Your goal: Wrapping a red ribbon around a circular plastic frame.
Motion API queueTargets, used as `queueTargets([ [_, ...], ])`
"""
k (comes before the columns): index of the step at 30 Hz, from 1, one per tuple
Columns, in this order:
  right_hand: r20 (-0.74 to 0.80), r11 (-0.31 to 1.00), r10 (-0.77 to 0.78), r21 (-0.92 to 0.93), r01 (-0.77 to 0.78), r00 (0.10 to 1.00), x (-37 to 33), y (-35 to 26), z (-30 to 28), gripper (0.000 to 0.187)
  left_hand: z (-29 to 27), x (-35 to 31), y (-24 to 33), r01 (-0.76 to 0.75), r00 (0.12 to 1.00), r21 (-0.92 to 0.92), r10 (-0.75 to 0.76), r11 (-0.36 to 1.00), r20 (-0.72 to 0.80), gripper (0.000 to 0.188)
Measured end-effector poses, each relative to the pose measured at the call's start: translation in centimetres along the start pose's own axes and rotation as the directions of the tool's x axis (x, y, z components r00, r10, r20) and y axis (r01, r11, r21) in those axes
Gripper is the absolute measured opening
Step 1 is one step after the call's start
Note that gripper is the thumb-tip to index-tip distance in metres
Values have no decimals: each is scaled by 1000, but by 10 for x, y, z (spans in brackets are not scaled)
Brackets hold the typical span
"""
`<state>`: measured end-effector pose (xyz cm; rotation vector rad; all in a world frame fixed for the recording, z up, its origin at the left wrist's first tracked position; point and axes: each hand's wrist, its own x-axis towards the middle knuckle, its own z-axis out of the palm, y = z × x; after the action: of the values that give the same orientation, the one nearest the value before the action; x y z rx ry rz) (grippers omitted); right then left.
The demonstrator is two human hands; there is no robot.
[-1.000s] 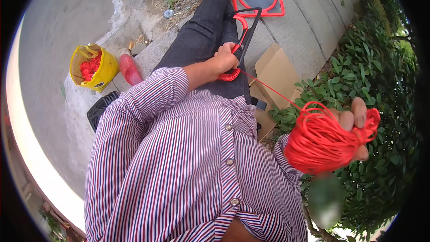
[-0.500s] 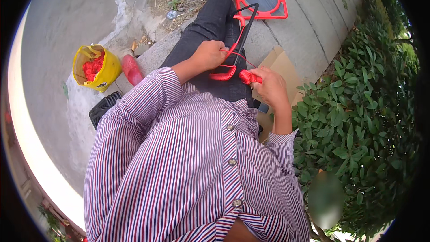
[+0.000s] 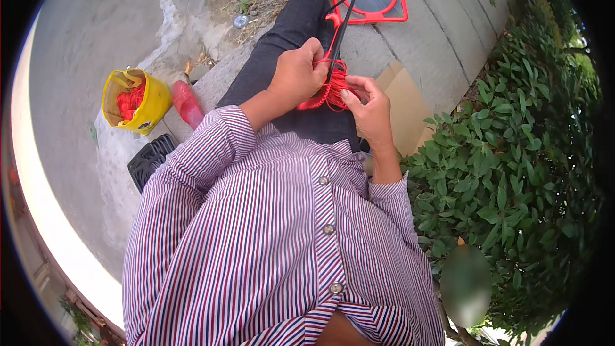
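Note:
A black bent-rod frame (image 3: 346, 20), partly wrapped in red cord, lies across my lap. My left hand (image 3: 299, 70) is closed around its near part, where red cord shows beside the fingers. A loose hank of red cord (image 3: 336, 90) hangs fanned out in several strands between my two hands. My right hand (image 3: 370, 107) has curled fingers and thumb at the right edge of this hank, gripping its strands. Red wrapping also covers the frame's near end, partly behind the hank and my left hand.
A yellow bucket (image 3: 155, 110) holding red cord stands at left, beside a red shoe-like object (image 3: 186, 104) and a black slatted item (image 3: 148, 161). Beyond my legs lies a red square frame (image 3: 401, 1) with a round opening. Cardboard (image 3: 403, 112) and a leafy bush (image 3: 506, 173) are at right.
The compact red cord bundle in my right hand is now spread into loose strands against the frame. My right hand has moved left and my left hand slightly up.

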<state>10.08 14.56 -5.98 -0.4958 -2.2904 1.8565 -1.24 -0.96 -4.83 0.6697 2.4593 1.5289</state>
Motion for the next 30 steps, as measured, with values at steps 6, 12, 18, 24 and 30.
queueTargets([
  [6,-34,882,-332,-364,298,942,-8,-34,16,40,-8,0,26,-224,974,-138,216,965,-70,15],
  [12,9,852,-357,-407,330,934,-2,-36,16,43,-2,9,15,242,969,-674,-140,698,203,16],
  [18,30,953,-169,-250,171,985,3,-27,12,41,3,8,18,418,905,-758,-153,500,398,16],
  [24,-166,992,-122,7,125,979,4,-13,7,41,-3,9,2,563,791,-793,-431,235,434,15],
  [30,-210,562,-43,803,197,977,-2,-49,-41,22,3,8,-17,740,657,-608,-506,289,559,16],
])
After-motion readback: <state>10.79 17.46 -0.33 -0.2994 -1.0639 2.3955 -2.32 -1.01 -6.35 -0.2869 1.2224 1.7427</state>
